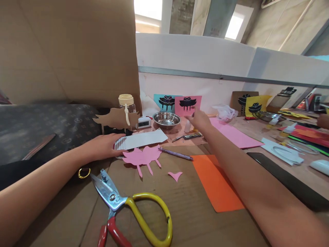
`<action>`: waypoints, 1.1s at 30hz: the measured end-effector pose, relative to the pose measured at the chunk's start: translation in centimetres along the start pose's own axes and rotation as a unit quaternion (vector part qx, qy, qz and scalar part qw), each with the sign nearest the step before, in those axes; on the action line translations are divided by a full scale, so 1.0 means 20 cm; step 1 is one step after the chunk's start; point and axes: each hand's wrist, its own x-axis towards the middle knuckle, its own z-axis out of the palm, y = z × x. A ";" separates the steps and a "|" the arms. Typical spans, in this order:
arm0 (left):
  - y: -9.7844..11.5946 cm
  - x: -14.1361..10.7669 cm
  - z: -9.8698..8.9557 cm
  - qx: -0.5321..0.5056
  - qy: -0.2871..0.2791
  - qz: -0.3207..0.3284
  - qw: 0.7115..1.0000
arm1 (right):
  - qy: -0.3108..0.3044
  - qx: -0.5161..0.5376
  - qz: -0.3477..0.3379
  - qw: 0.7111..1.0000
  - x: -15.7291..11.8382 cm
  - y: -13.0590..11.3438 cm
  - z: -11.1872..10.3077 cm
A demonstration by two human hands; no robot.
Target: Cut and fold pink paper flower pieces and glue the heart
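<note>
My left hand (106, 145) curls around the end of a flat, silvery patterned object (120, 143), from which a white paper strip (146, 138) extends. Close by lies a pink paper cutout (144, 157) with scalloped edges and thin legs. A purple pen (176, 153) touches its right side, and a small pink scrap (175, 176) is in front. Farther off, my right hand (199, 119) has its fingers closed at the top of a small whitish bottle (187, 126), partly hidden by them. Large scissors (113, 198) with yellow and red handles lie open on the cardboard.
A steel bowl (166, 119) stands before blue and pink cards (197, 101) bearing black cutouts. A brown cutout (117, 118) leans on a jar (125, 99). Orange paper (213, 181) lies under my right forearm, with pink sheets (236, 133) beyond. A patterned bag (51, 127) sits left.
</note>
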 end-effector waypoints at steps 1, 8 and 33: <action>0.00 0.00 0.00 0.000 0.005 0.002 1.000 | 0.022 0.003 -0.007 1.000 0.00 -0.04 -0.04; 0.05 -0.03 -0.03 -0.005 0.072 0.020 0.997 | -0.158 0.064 -0.042 0.984 -0.08 -0.25 -0.08; 0.18 -0.11 -0.10 0.058 0.378 0.145 0.912 | -0.316 0.316 -0.009 0.894 -0.10 -0.17 0.11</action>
